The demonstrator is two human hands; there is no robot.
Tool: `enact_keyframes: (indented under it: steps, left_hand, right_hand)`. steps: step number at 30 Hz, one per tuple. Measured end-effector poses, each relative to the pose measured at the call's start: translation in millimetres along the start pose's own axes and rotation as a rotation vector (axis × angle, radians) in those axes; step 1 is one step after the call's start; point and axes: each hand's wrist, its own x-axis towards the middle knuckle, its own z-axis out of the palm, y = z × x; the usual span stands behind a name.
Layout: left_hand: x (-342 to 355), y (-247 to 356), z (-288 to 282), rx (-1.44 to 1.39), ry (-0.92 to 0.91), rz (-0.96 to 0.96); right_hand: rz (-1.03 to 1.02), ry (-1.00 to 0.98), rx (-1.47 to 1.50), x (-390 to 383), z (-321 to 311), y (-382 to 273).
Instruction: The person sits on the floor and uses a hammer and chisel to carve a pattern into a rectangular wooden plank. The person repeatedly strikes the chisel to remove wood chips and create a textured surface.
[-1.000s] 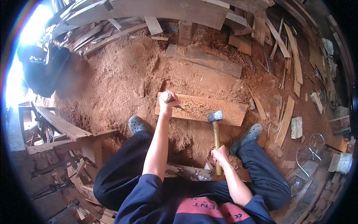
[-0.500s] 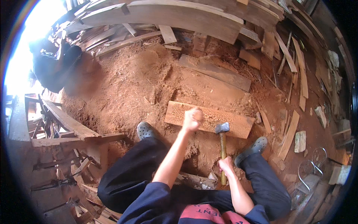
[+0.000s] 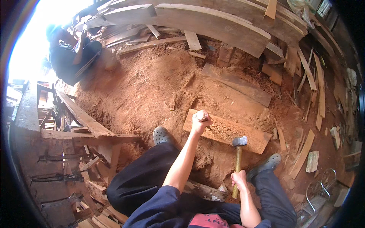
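A short wooden plank [image 3: 251,146] lies flat on the reddish dirt between my feet, its upper face pitted with many small cut marks. My left hand [image 3: 201,121] is closed in a fist above the plank's left part. Something brownish shows at the top of that fist, but I cannot make out what it is. My right hand [image 3: 239,178] wraps round the yellowish handle of a hammer [image 3: 238,157]. The grey metal hammer head [image 3: 240,141] is over the plank's near edge, right of my left hand; whether it touches the wood I cannot tell.
Another person [image 3: 72,57] crouches at the far left. A weathered board [image 3: 237,84] lies beyond the plank. Long beams [image 3: 213,28] span the back, and loose strips [image 3: 303,154] are scattered on the right near a wire rack [image 3: 317,195]. A wooden frame [image 3: 85,117] stands left.
The whole scene has shifted right and slightly down in the picture as my head turned. Both hands keep nearly the same places over the plank, with the hammer still in my right hand.
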Motion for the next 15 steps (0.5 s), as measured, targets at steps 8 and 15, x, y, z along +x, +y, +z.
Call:
enact_keyframes:
  steps: [8, 15]
  left_hand:
    - [-26, -17, 56, 0.665, -0.227, 0.253]
    - [-2, -9, 35, 0.500, 0.060, 0.146]
  right_hand:
    - [-0.079, 0.038, -0.002, 21, 2, 21]
    - [-0.072, 0.036, -0.026, 27, 1, 25]
